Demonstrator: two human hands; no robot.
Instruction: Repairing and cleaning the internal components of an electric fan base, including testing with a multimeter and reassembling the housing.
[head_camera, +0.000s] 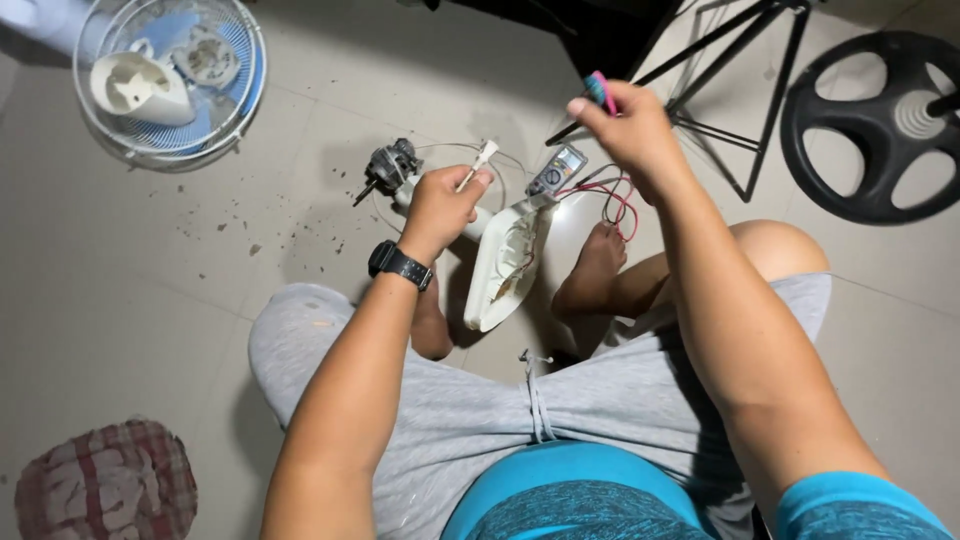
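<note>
The left hand (440, 205) is pinching a white connector (481, 160); the right hand (625, 125) is gripping a probe (600, 92). The fan housing (505, 265) is lying open, the motor (392, 165) out, nothing reassembled.

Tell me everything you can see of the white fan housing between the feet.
The white fan housing looks like plastic, long and rounded, standing tilted on the tile floor between the feet. Its open side shows wiring inside. A multimeter sits at its upper end. Neither hand touches it.
</note>
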